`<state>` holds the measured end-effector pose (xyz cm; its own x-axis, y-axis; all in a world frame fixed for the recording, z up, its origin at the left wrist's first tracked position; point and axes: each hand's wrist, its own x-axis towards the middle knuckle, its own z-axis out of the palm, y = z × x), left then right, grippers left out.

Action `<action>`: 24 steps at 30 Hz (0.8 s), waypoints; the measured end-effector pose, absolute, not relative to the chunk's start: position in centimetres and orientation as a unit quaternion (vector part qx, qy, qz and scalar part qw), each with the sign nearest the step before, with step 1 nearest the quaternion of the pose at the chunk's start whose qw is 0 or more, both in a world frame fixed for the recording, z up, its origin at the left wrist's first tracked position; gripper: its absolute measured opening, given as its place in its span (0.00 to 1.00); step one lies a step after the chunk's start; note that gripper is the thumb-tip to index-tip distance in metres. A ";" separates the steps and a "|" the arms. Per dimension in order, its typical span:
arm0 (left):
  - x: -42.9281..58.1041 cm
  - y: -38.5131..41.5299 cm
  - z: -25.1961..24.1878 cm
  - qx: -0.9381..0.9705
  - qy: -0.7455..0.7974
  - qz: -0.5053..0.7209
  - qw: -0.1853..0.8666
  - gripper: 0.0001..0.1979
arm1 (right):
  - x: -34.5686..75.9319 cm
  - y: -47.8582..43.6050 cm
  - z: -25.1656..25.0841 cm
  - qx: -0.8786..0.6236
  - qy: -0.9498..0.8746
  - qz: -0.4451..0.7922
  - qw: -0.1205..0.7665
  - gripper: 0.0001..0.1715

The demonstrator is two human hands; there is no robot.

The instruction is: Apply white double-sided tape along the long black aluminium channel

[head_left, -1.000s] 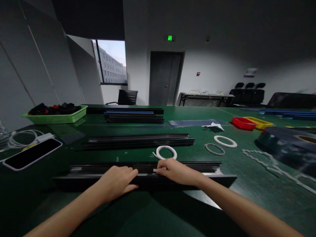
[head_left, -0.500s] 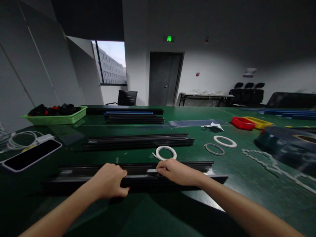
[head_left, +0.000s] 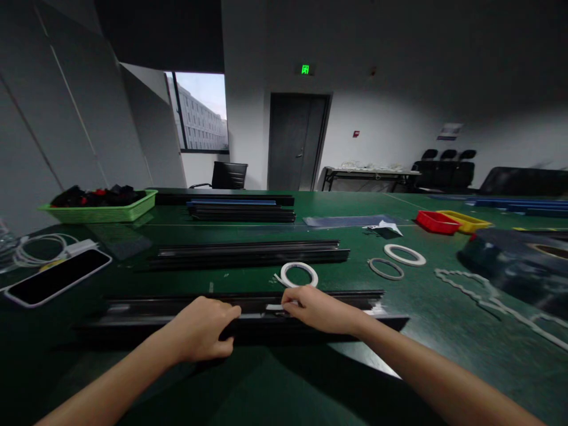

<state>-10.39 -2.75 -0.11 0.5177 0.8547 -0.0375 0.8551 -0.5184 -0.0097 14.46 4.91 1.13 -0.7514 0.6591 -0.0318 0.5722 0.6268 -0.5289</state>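
A long black channel profile lies crosswise on the green table in front of me, its hollow side up. My left hand grips its near wall, fingers curled over the top edge and thumb on the outer face. Inside the channel, my right hand is closed in a pinch on a short white strip. The strip's left end shows; the rest is under my fingers. Just behind the right hand lies a white tape roll with a loose end.
Another black profile lies farther back, with stacked profiles behind it. At left are a phone, a cable and a green basket. Tape rings, red and yellow trays and a large dark roll are at right.
My left hand has slid slightly to the right along the near wall of the profile. The right hand stays nearly in place, still pinching the white strip.
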 end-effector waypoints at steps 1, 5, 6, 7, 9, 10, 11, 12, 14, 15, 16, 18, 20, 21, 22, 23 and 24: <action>-10.4 -2.7 -0.1 0.871 0.491 -0.018 0.006 0.08 | 14.5 4.9 1.2 -0.344 -0.897 0.263 0.085 0.16; -10.4 -2.7 -0.2 0.870 0.493 -0.013 0.009 0.08 | 14.5 5.0 1.2 -0.347 -0.896 0.269 0.073 0.18; -10.4 -2.7 -0.2 0.870 0.493 -0.012 0.009 0.08 | 14.5 5.0 1.2 -0.346 -0.895 0.271 0.070 0.18; -10.4 -2.7 -0.2 0.870 0.492 -0.012 0.009 0.09 | 14.5 5.1 1.2 -0.346 -0.895 0.273 0.068 0.19; -10.4 -2.7 -0.3 0.870 0.492 -0.013 0.010 0.09 | 14.5 5.1 1.1 -0.344 -0.896 0.272 0.069 0.19; -10.4 -2.7 -0.2 0.870 0.493 -0.015 0.010 0.08 | 14.5 5.1 1.1 -0.343 -0.897 0.270 0.072 0.18; -10.4 -2.7 -0.2 0.870 0.493 -0.018 0.010 0.08 | 14.5 5.1 1.1 -0.342 -0.898 0.268 0.075 0.18; -10.4 -2.7 -0.2 0.869 0.494 -0.020 0.010 0.08 | 14.4 5.0 1.1 -0.341 -0.898 0.267 0.078 0.18; -10.3 -2.7 -0.1 0.868 0.496 -0.026 0.009 0.08 | 14.4 4.9 1.2 -0.338 -0.898 0.269 0.082 0.17; -10.3 -2.7 0.0 0.867 0.497 -0.029 0.009 0.08 | 14.4 4.9 1.2 -0.336 -0.898 0.271 0.082 0.17; -10.2 -2.7 0.0 0.867 0.497 -0.033 0.007 0.08 | 14.4 4.9 1.2 -0.335 -0.898 0.272 0.083 0.16; -10.0 -2.7 0.0 0.867 0.497 -0.037 -0.001 0.09 | 14.4 4.9 1.2 -0.334 -0.898 0.273 0.083 0.16; -9.8 -2.7 -0.2 0.869 0.493 -0.033 -0.012 0.12 | 14.4 5.0 1.1 -0.335 -0.898 0.271 0.086 0.15; -9.7 -2.7 -0.3 0.872 0.488 -0.028 -0.016 0.12 | 14.4 5.0 1.1 -0.335 -0.898 0.270 0.088 0.15; -9.6 -2.7 -0.5 0.875 0.483 -0.025 -0.020 0.13 | 14.4 5.0 1.0 -0.336 -0.898 0.268 0.090 0.15; -9.5 -2.7 -0.6 0.878 0.478 -0.022 -0.023 0.13 | 14.4 5.0 1.0 -0.338 -0.898 0.266 0.091 0.16; -9.4 -2.7 -0.7 0.880 0.474 -0.021 -0.025 0.12 | 14.4 5.0 1.0 -0.342 -0.897 0.265 0.091 0.17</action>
